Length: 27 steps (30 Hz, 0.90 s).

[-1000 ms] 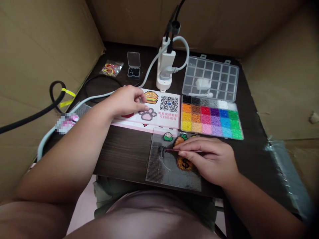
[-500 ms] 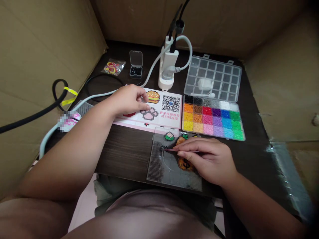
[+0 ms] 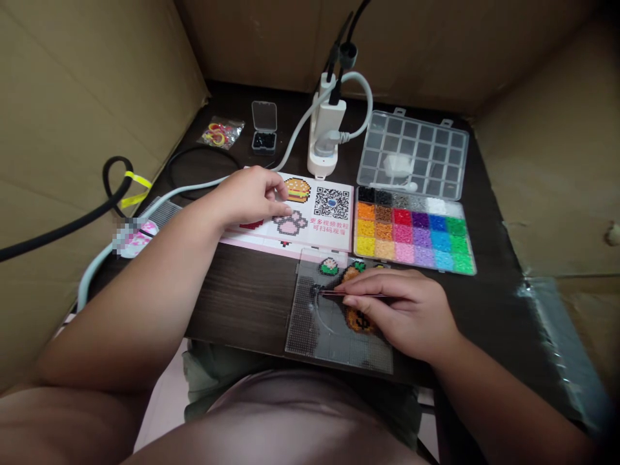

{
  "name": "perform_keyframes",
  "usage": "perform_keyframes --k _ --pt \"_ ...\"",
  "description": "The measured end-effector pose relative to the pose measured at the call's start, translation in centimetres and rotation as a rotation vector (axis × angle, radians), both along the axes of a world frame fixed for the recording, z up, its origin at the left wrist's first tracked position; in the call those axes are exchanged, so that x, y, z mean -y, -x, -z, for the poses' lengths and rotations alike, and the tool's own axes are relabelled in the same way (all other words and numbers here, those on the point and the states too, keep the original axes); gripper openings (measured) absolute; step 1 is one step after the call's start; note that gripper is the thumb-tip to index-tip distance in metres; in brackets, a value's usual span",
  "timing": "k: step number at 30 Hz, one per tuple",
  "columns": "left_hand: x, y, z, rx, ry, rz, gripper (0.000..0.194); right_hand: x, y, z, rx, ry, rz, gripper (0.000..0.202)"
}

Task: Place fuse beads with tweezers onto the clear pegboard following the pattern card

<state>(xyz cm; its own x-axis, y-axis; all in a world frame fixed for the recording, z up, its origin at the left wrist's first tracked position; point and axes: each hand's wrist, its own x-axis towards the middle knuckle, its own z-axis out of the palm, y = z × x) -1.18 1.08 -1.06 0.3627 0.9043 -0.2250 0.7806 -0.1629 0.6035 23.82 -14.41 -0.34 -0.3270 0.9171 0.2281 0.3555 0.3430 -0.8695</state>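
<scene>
My right hand (image 3: pixel 407 310) pinches a thin pair of tweezers (image 3: pixel 336 294) between thumb and fingers. The tips point left, at a small cluster of black beads (image 3: pixel 317 290) on the clear pegboard (image 3: pixel 310 342). Other bead figures sit on that board: a small green and pale pink one (image 3: pixel 329 265), and an orange one (image 3: pixel 358 316) with a dark dollar sign, partly covered by my right hand. Resting on the printed pattern sheet (image 3: pixel 334 236), my left hand (image 3: pixel 252 197) has loosely bent fingers, set apart and holding nothing. The fingertips are beside a pink paw pattern (image 3: pixel 290 223).
A sectioned box of coloured beads (image 3: pixel 416 226) lies at the right, its clear lid (image 3: pixel 416 152) folded back. Behind the sheet stand a white power strip (image 3: pixel 323 155) with cables and a small box of black beads (image 3: pixel 264 139). Cardboard walls (image 3: pixel 271 45) enclose the dark table (image 3: pixel 232 290).
The tweezers' two arms now show a slight gap, with their tips at nearly the same spot. My left hand has stayed on the sheet.
</scene>
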Motion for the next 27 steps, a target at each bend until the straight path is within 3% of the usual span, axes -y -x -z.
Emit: perform_keyframes --k 6,10,13,15,19,27 --pt "0.0 -0.1 -0.2 -0.023 0.014 0.006 0.031 0.0 -0.3 -0.6 -0.018 0.016 0.112 0.012" --pt "0.1 0.0 -0.3 -0.051 -0.005 0.011 0.032 -1.0 -2.0 -1.0 -0.004 -0.059 0.405 0.007" --pt "0.1 0.1 -0.2 -0.053 0.008 0.001 0.031 -2.7 -3.9 -1.6 -0.033 -0.142 0.669 0.004" --pt "0.1 0.0 -0.3 -0.068 0.004 0.003 0.031 -4.1 -4.7 -2.2 -0.036 -0.197 0.773 0.007" --pt "0.2 0.0 -0.6 -0.065 0.013 0.007 0.03 -7.0 -4.8 -2.5 0.011 -0.129 0.717 0.009" --pt "0.1 0.0 -0.4 -0.074 0.013 0.011 0.031 -9.4 -3.4 0.1 0.006 -0.043 0.67 0.016"
